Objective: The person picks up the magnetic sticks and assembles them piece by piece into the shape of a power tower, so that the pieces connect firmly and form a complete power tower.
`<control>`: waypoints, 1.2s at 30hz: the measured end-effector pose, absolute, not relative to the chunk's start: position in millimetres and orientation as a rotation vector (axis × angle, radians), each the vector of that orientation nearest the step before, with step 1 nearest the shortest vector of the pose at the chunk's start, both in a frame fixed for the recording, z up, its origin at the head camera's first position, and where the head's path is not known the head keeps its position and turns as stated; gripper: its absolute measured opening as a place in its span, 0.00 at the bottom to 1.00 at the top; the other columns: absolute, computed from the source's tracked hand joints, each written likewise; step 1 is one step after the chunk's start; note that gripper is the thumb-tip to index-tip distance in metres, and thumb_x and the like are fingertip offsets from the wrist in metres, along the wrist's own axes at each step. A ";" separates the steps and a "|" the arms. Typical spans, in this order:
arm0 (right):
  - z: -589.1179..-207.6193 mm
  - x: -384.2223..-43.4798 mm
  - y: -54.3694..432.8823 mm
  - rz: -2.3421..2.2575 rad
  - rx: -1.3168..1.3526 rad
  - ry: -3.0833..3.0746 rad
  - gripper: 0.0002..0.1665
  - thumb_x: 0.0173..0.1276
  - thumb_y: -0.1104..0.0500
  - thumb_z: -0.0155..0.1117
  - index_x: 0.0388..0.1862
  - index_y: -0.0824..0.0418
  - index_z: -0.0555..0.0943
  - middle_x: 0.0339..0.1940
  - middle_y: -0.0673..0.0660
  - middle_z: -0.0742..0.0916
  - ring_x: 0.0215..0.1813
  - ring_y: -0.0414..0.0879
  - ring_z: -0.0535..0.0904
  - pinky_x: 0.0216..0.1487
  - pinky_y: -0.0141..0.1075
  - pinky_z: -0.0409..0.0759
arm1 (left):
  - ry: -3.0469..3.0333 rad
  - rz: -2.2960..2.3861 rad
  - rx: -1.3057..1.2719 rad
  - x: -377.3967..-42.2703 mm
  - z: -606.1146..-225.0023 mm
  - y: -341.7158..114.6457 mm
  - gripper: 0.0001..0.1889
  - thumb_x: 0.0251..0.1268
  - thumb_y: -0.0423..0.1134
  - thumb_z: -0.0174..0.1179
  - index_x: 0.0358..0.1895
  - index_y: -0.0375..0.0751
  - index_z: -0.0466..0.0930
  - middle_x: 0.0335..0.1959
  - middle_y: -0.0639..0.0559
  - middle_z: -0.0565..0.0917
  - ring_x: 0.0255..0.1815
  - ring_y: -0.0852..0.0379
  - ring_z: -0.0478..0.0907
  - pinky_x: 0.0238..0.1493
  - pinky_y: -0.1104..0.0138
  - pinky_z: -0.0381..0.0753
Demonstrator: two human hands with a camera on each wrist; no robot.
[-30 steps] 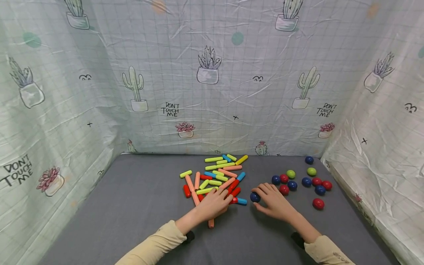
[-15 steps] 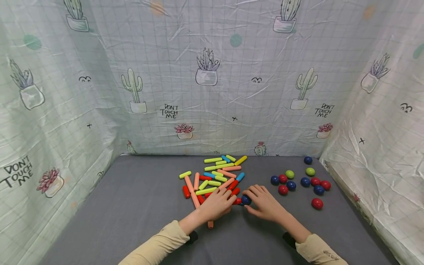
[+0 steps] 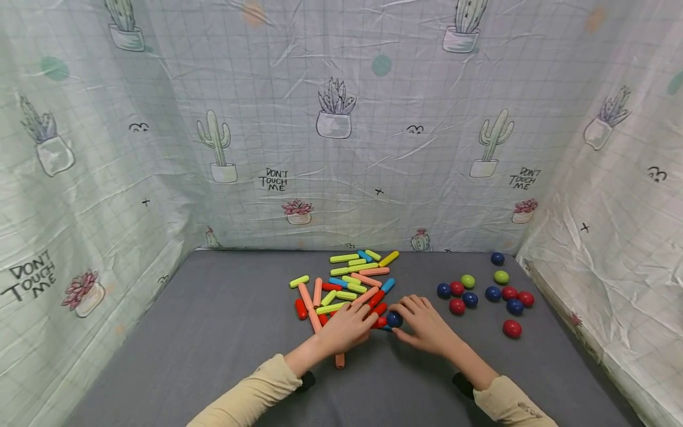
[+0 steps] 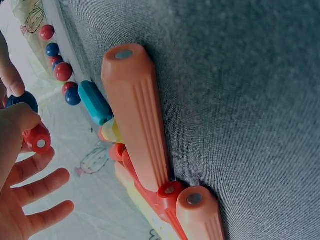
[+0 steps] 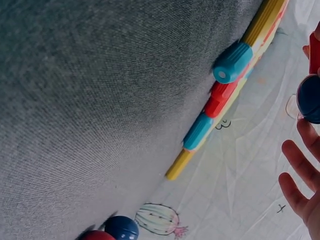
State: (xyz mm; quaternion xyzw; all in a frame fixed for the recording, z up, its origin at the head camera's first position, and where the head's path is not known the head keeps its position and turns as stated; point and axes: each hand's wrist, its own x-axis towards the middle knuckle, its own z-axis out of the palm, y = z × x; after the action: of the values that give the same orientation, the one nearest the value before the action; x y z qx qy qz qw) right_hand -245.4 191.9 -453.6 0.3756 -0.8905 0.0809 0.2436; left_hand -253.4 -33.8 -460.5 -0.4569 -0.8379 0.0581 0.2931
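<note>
In the head view my left hand (image 3: pixel 347 329) pinches a short red magnetic rod (image 3: pixel 380 322) between thumb and fingers. The silvery magnet in one end of this red rod (image 4: pixel 37 137) shows in the left wrist view. My right hand (image 3: pixel 427 326) holds a dark blue ball (image 3: pixel 394 319) in its fingertips, right at the rod's other end. In the right wrist view the blue ball (image 5: pixel 310 99) lines up with the red rod (image 5: pixel 314 52). Part of a blue rod (image 3: pixel 385 328) shows on the table below the ball.
Several magnetic rods in yellow-green, salmon, red and blue lie spread around the left hand, among them a salmon rod (image 4: pixel 135 115). Right of the right hand are several red, blue and green balls (image 3: pixel 512 328). A cactus-print curtain (image 3: pixel 341 178) encloses the grey table (image 3: pixel 229 332).
My right hand has moved left with the blue ball, bringing it up to the red rod. The left hand stays almost in place. The other balls and rods lie as before.
</note>
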 end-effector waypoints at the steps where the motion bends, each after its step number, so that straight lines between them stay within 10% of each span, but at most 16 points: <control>1: -453.5 -245.5 191.5 0.220 1.023 -2.431 0.22 0.52 0.48 0.66 0.45 0.53 0.77 0.37 0.47 0.77 0.40 0.41 0.68 0.44 0.40 0.69 | -2.217 0.150 -1.215 -253.1 -460.3 -33.9 0.15 0.54 0.48 0.59 0.44 0.49 0.73 0.37 0.54 0.77 0.43 0.59 0.74 0.35 0.68 0.74; 36: -458.6 -241.0 216.2 0.302 1.012 -2.512 0.22 0.45 0.53 0.71 0.42 0.51 0.77 0.38 0.46 0.77 0.40 0.41 0.66 0.40 0.39 0.67 | -2.407 0.219 -1.305 -263.6 -470.2 -58.2 0.11 0.61 0.49 0.53 0.43 0.52 0.74 0.34 0.56 0.77 0.35 0.59 0.73 0.35 0.68 0.71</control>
State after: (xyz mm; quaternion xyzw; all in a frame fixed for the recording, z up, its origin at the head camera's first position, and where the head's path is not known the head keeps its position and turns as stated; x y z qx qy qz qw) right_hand -241.0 216.2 -458.6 0.3635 -0.9019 0.1083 0.2069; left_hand -263.6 -58.2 -470.2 -0.4659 -0.8593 0.0782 0.1964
